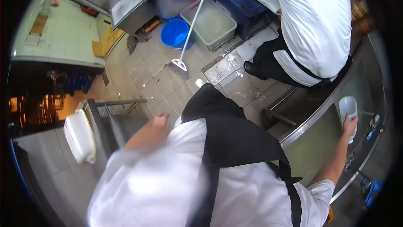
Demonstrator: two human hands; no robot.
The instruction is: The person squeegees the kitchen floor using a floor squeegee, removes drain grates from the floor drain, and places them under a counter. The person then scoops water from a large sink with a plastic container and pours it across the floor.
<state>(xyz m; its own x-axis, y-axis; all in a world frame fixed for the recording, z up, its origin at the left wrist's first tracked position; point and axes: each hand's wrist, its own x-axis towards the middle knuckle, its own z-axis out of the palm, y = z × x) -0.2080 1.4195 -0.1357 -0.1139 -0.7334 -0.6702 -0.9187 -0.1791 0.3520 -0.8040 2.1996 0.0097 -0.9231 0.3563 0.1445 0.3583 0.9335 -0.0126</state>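
My right hand [349, 126] is wrapped round a white, translucent plastic container [347, 106] with a rounded end. It is over the far side of a metal sink [308, 120] that holds cloudy, greenish water. My left hand [160, 121] hangs in front of my body, above the tiled floor, with its fingers curled in. Nothing shows in it, though it is slightly blurred. Close to that arm stands a metal table or stand [98, 113], with a white plastic tub [77, 136] at its side.
A co-worker in a white shirt [315, 21] bends over at the upper right, near a dark blue bin [235, 0]. A broom [181, 63] leans by a blue bucket [174, 33] and a grey crate [212, 25]. The floor tiles [157, 82] look wet. A small sink [130, 2] stands behind.
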